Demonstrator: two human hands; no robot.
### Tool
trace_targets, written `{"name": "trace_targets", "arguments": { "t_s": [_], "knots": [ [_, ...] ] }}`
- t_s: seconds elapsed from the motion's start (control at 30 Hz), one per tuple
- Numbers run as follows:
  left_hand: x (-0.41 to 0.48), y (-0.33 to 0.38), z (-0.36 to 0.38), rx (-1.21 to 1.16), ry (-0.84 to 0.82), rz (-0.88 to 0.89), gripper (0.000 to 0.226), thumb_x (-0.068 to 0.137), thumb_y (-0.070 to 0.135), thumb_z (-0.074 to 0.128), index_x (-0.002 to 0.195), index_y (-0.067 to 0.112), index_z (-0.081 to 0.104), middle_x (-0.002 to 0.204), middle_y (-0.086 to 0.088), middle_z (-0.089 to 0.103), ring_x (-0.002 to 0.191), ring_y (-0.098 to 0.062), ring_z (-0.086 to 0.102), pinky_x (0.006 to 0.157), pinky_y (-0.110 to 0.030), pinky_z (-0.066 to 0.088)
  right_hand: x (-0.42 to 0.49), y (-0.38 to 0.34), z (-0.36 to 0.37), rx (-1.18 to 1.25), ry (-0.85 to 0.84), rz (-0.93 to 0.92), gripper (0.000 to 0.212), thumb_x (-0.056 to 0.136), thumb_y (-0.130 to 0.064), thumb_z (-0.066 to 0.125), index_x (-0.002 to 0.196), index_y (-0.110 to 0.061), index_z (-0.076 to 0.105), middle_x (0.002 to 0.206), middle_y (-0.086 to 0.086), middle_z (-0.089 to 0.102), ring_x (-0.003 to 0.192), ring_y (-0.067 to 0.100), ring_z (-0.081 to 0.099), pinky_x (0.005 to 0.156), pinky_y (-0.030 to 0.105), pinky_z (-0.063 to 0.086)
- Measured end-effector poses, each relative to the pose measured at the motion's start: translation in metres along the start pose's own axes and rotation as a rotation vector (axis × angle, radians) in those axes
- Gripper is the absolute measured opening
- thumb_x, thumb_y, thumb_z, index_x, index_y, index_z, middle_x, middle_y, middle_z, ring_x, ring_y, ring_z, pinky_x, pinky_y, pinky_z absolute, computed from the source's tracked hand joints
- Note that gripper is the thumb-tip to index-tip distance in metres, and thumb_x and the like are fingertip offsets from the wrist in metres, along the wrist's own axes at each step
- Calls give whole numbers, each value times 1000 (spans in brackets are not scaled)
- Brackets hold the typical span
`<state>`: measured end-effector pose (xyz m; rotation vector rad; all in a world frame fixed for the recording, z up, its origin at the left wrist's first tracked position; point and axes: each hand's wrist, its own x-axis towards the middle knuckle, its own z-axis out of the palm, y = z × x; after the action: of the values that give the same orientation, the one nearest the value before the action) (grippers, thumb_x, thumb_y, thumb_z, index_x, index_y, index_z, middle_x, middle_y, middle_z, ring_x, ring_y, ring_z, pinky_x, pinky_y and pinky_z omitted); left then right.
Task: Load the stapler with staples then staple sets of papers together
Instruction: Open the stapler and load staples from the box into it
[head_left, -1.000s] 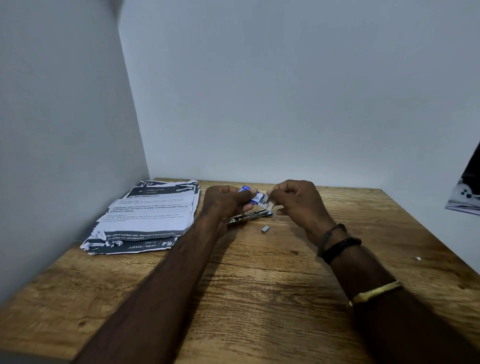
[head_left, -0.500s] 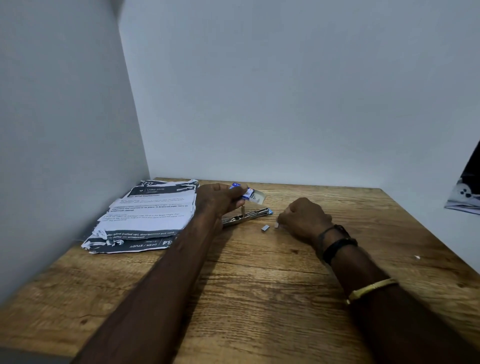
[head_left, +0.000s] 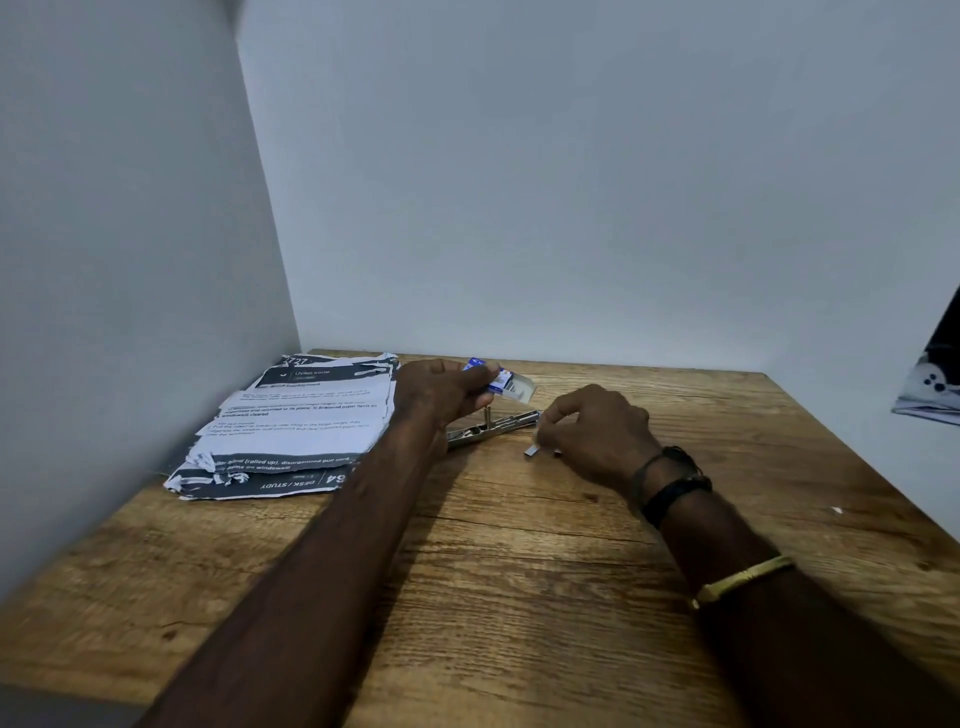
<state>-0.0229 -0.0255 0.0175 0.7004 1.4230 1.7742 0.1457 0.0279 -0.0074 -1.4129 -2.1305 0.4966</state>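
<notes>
My left hand (head_left: 441, 395) holds a small blue and white staple box (head_left: 501, 382) above the table, its flap open toward the right. Just under it a metal stapler (head_left: 491, 428) lies opened out flat on the wooden table (head_left: 519, 571). My right hand (head_left: 597, 434) rests on the table to the right of the stapler, fingers curled and pinching at a small strip of staples (head_left: 534, 450) lying on the wood. A stack of printed papers (head_left: 301, 426) lies to the left of the stapler.
The table stands in a corner, with a wall on the left and one at the back. A dark printed object (head_left: 932, 384) pokes in at the right edge. A tiny white scrap (head_left: 836, 510) lies on the table at the right.
My right hand left the staple box and came down to the table beside the loose staple strip. My left hand keeps the box raised, shifted slightly left.
</notes>
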Motion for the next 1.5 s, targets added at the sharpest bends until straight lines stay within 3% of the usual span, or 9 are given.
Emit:
{"name": "trace_targets", "arguments": {
  "t_s": [0.13, 0.3, 0.53, 0.6, 0.67, 0.77, 0.97, 1.17, 1.5],
  "knots": [
    [1, -1, -1, 5, 4, 1, 34, 73, 0, 85, 63, 6, 53, 81, -22, 70, 70, -26, 72, 62, -25, 62, 0, -2, 6, -94, -77, -65, 13, 82, -44, 75, 91, -36, 79, 113, -12, 71, 123, 21, 54, 115, 55, 24],
    [1, -1, -1, 12, -7, 4, 32, 74, 0, 85, 66, 5, 55, 84, -23, 70, 72, -26, 72, 60, -24, 62, 0, 1, 7, -111, -90, -122, 13, 84, -47, 77, 81, -35, 73, 98, -13, 72, 116, 18, 58, 110, 51, 26],
    [1, -2, -2, 34, -4, -3, 30, 74, 2, 85, 67, 5, 56, 77, -18, 70, 67, -23, 70, 60, -23, 61, 3, 8, 7, -91, 10, -207, 17, 86, -41, 74, 75, -31, 67, 100, -9, 70, 112, 19, 56, 112, 50, 25],
    [0, -2, -3, 39, -12, -6, 30, 74, 2, 85, 67, 5, 56, 72, -15, 70, 62, -19, 70, 60, -22, 61, 4, 8, 3, 18, 95, -231, 15, 89, -36, 71, 79, -26, 67, 91, -8, 68, 96, 16, 59, 102, 46, 38],
    [1, -2, -3, 41, -16, -9, 30, 75, 1, 85, 66, 5, 56, 70, -14, 69, 60, -19, 69, 61, -23, 61, 5, 6, -4, 223, 145, -245, 14, 92, -27, 69, 80, -21, 65, 75, -6, 67, 72, 13, 65, 80, 41, 52],
    [3, -4, -3, 62, -22, -7, 30, 74, 1, 85, 66, 6, 56, 72, -15, 70, 61, -19, 69, 63, -24, 61, 8, 1, -12, 385, 184, -276, 10, 94, -17, 66, 85, -12, 67, 70, -2, 72, 59, 10, 72, 66, 31, 56],
    [5, -9, -1, 110, -81, -5, 27, 70, 4, 88, 84, -3, 66, 85, -25, 74, 62, -23, 71, 61, -26, 61, 5, -7, -17, 316, 109, -392, 13, 92, -8, 66, 89, -17, 75, 78, -2, 75, 69, 4, 69, 70, 25, 55],
    [3, -12, 1, 96, -116, -1, 46, 69, 2, 88, 105, -17, 66, 97, -32, 73, 69, -26, 74, 59, -24, 62, 3, -9, -14, 153, 161, -421, 10, 90, -13, 66, 89, -21, 72, 78, -3, 71, 79, 16, 64, 72, 36, 53],
    [1, -11, 3, 34, -135, -59, 24, 71, 3, 87, 83, -2, 66, 81, -17, 74, 64, -19, 74, 58, -22, 61, 7, -3, -9, 84, 232, -383, 7, 90, -24, 69, 86, -27, 74, 87, -4, 63, 79, 14, 56, 69, 32, 40]
  ]
}}
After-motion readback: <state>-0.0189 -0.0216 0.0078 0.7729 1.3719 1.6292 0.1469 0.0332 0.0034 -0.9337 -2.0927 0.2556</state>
